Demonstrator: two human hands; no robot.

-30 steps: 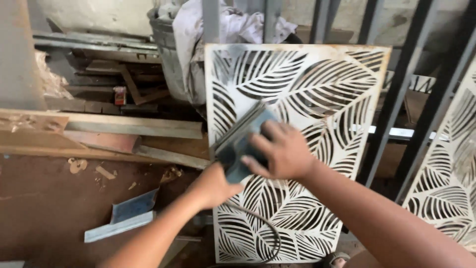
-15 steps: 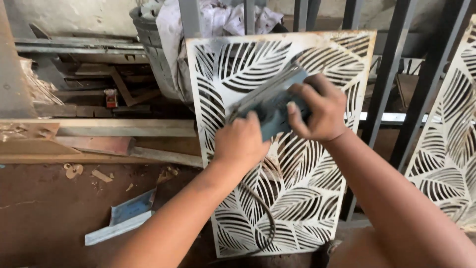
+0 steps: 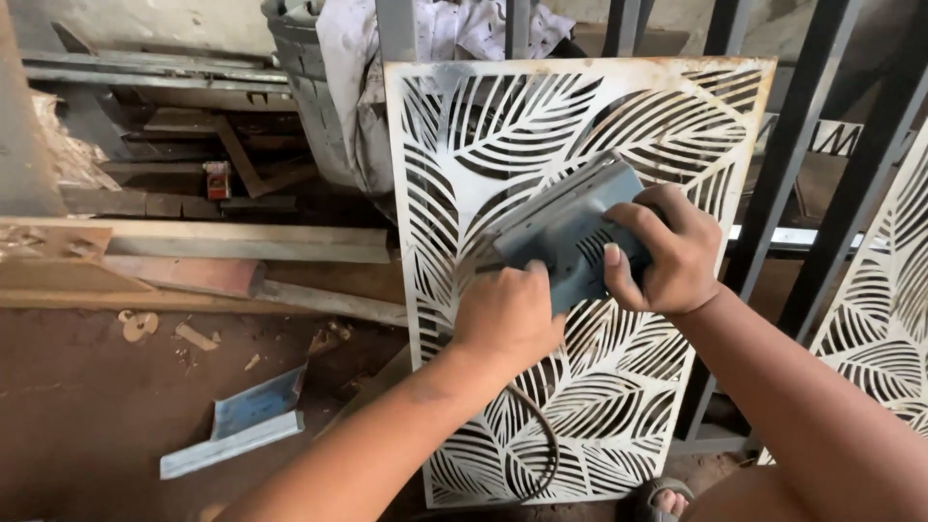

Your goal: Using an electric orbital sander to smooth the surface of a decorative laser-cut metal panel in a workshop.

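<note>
Both hands, left hand [image 3: 505,314] and right hand [image 3: 667,253], are gripping one blue-grey electric sander [image 3: 561,232], fingers [image 3: 619,275] wrapping it against one white leaf-cut metal panel [image 3: 503,116]; a second panel [image 3: 884,319] is standing right of them.

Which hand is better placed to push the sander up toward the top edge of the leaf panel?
Probably the right hand: it wraps the upper end of the sander. The left hand sits at its lower end, near the cord, on the leaf panel.

Left hand [image 3: 507,314] fisted, right hand [image 3: 667,253] curled, both forearms extended forward
</note>
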